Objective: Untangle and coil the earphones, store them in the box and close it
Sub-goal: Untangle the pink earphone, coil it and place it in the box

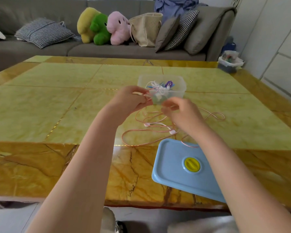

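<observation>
Pink earphones lie in loose loops on the yellow table, their two white buds near the middle of the tangle. My left hand pinches one part of the pink cable just in front of the box. A little to the right, my right hand pinches another part of the cable above the loops. The clear plastic box stands open behind my hands and holds several other coiled cables, white, purple and blue. Its light-blue lid with a yellow knob lies flat at the table's near right edge, one cable loop resting on it.
The table has a wide marble-patterned top. Behind it stands a grey sofa with cushions, plush toys and a beige bag. A small container sits beyond the table's far right corner.
</observation>
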A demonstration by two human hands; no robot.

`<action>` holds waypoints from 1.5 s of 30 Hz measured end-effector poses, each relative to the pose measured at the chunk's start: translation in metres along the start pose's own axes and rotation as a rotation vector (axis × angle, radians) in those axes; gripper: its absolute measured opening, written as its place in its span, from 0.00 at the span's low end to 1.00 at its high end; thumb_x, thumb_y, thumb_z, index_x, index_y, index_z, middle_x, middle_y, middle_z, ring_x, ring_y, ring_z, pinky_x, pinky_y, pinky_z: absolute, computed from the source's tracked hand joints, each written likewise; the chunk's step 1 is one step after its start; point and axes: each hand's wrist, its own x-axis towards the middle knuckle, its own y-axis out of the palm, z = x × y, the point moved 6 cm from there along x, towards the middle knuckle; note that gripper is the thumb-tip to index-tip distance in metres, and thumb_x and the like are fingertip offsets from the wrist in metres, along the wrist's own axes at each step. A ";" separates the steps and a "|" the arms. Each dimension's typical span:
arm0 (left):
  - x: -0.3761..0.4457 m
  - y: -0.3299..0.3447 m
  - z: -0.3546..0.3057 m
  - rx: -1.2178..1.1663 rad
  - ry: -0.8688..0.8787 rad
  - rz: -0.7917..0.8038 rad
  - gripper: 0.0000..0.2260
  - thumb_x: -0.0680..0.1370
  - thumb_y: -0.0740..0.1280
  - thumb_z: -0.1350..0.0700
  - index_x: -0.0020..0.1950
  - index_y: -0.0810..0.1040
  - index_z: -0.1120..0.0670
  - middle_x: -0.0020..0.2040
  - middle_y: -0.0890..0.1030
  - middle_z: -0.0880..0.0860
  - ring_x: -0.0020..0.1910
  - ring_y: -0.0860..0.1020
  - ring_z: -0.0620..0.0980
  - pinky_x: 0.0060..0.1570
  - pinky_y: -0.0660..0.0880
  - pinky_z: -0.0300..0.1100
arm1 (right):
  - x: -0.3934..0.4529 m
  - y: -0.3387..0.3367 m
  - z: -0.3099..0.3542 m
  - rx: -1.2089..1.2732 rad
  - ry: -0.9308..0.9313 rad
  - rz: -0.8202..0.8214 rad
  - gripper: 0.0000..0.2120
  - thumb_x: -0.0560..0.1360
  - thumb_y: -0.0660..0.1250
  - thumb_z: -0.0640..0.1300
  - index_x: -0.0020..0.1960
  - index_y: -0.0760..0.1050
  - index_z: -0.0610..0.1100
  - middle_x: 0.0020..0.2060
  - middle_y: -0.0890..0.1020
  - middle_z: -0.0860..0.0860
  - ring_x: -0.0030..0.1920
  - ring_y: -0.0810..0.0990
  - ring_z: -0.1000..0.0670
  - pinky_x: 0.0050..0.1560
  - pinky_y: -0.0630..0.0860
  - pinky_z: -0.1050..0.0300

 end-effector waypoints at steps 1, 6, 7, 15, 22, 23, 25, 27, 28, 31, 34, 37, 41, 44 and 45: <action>-0.001 0.004 -0.002 -0.002 0.022 0.030 0.10 0.77 0.60 0.72 0.43 0.75 0.59 0.42 0.79 0.59 0.34 0.82 0.45 0.42 0.79 0.32 | 0.001 0.001 0.003 0.110 0.007 -0.032 0.08 0.76 0.66 0.43 0.54 0.79 0.43 0.50 0.82 0.48 0.50 0.78 0.51 0.47 0.69 0.63; -0.003 0.016 -0.006 0.144 0.106 0.081 0.06 0.74 0.67 0.69 0.42 0.75 0.59 0.40 0.80 0.59 0.28 0.80 0.43 0.40 0.79 0.34 | 0.000 0.009 0.000 0.695 0.243 -0.059 0.13 0.80 0.59 0.47 0.42 0.78 0.43 0.35 0.80 0.47 0.33 0.78 0.51 0.34 0.76 0.60; -0.001 0.016 -0.007 0.230 0.137 0.065 0.06 0.74 0.68 0.67 0.42 0.75 0.58 0.38 0.80 0.57 0.27 0.79 0.42 0.39 0.79 0.35 | -0.001 0.011 0.000 0.794 0.302 -0.048 0.15 0.80 0.58 0.49 0.42 0.78 0.42 0.33 0.81 0.46 0.30 0.78 0.51 0.31 0.75 0.61; -0.002 0.025 -0.005 0.477 0.234 0.128 0.14 0.71 0.72 0.65 0.53 0.75 0.55 0.35 0.79 0.49 0.31 0.76 0.39 0.36 0.73 0.29 | -0.003 0.006 -0.009 0.764 0.314 -0.145 0.09 0.74 0.65 0.34 0.37 0.78 0.41 0.31 0.79 0.47 0.26 0.77 0.56 0.29 0.73 0.68; 0.005 0.008 0.000 0.512 0.225 0.005 0.10 0.76 0.63 0.68 0.39 0.77 0.55 0.31 0.77 0.52 0.31 0.76 0.48 0.52 0.78 0.54 | -0.004 0.001 -0.020 0.959 0.420 -0.242 0.08 0.74 0.66 0.33 0.38 0.76 0.41 0.29 0.79 0.49 0.28 0.74 0.54 0.28 0.74 0.67; 0.004 0.008 -0.001 0.510 0.233 -0.013 0.08 0.76 0.63 0.66 0.40 0.78 0.56 0.32 0.77 0.51 0.30 0.76 0.45 0.51 0.78 0.53 | -0.004 -0.001 -0.021 0.956 0.429 -0.259 0.08 0.74 0.66 0.34 0.37 0.76 0.42 0.29 0.79 0.49 0.27 0.73 0.55 0.28 0.73 0.67; 0.003 0.008 -0.005 0.519 0.261 -0.039 0.04 0.77 0.65 0.61 0.45 0.80 0.56 0.33 0.75 0.50 0.25 0.73 0.38 0.47 0.79 0.44 | -0.004 -0.003 -0.020 0.996 0.449 -0.294 0.08 0.74 0.65 0.34 0.37 0.76 0.41 0.27 0.79 0.49 0.25 0.72 0.55 0.26 0.72 0.67; 0.001 0.008 -0.009 0.544 0.288 -0.039 0.06 0.77 0.66 0.58 0.48 0.82 0.58 0.34 0.73 0.52 0.23 0.69 0.38 0.34 0.73 0.31 | -0.003 -0.005 -0.021 1.047 0.471 -0.317 0.09 0.75 0.64 0.35 0.37 0.76 0.41 0.25 0.80 0.50 0.24 0.73 0.56 0.26 0.72 0.67; 0.000 0.008 -0.011 0.551 0.289 -0.044 0.07 0.77 0.66 0.58 0.48 0.82 0.58 0.34 0.71 0.52 0.22 0.67 0.38 0.28 0.68 0.27 | -0.003 -0.006 -0.023 1.054 0.489 -0.323 0.09 0.75 0.63 0.35 0.38 0.76 0.41 0.27 0.80 0.50 0.25 0.73 0.56 0.27 0.72 0.66; 0.001 0.000 -0.013 0.554 0.256 -0.095 0.08 0.79 0.63 0.57 0.43 0.81 0.55 0.32 0.67 0.52 0.23 0.66 0.40 0.24 0.66 0.25 | -0.003 -0.007 -0.033 1.180 0.571 -0.322 0.08 0.76 0.62 0.37 0.39 0.76 0.42 0.34 0.78 0.49 0.33 0.74 0.53 0.32 0.73 0.64; 0.004 0.000 -0.008 0.545 0.209 -0.083 0.10 0.78 0.63 0.57 0.38 0.79 0.52 0.33 0.68 0.53 0.29 0.66 0.43 0.26 0.69 0.26 | -0.002 -0.006 -0.035 1.376 0.577 -0.254 0.08 0.76 0.60 0.36 0.39 0.74 0.40 0.34 0.80 0.46 0.37 0.76 0.50 0.36 0.76 0.63; 0.007 0.002 -0.003 0.513 0.152 -0.057 0.12 0.77 0.63 0.58 0.35 0.79 0.50 0.32 0.70 0.50 0.31 0.68 0.44 0.35 0.74 0.33 | -0.003 -0.004 -0.031 1.390 0.571 -0.180 0.07 0.76 0.62 0.38 0.39 0.73 0.41 0.28 0.80 0.48 0.35 0.77 0.50 0.40 0.77 0.62; 0.009 0.002 -0.001 0.470 0.103 -0.064 0.11 0.77 0.63 0.59 0.35 0.78 0.52 0.30 0.69 0.51 0.29 0.69 0.45 0.40 0.76 0.37 | -0.003 -0.010 -0.034 1.375 0.549 -0.213 0.10 0.76 0.65 0.39 0.36 0.71 0.42 0.23 0.72 0.51 0.29 0.76 0.53 0.40 0.76 0.62; 0.007 0.005 0.000 0.439 0.090 -0.055 0.11 0.77 0.62 0.59 0.35 0.77 0.54 0.30 0.70 0.51 0.29 0.70 0.44 0.39 0.77 0.36 | -0.004 -0.015 -0.038 0.907 0.495 -0.246 0.05 0.73 0.68 0.36 0.39 0.74 0.43 0.30 0.77 0.51 0.33 0.75 0.53 0.38 0.76 0.62; 0.007 0.005 -0.001 0.436 0.089 -0.054 0.12 0.77 0.62 0.59 0.34 0.77 0.54 0.30 0.70 0.51 0.29 0.70 0.44 0.38 0.76 0.35 | -0.004 -0.016 -0.038 0.740 0.465 -0.268 0.04 0.72 0.69 0.38 0.42 0.75 0.44 0.34 0.77 0.52 0.35 0.74 0.54 0.40 0.75 0.60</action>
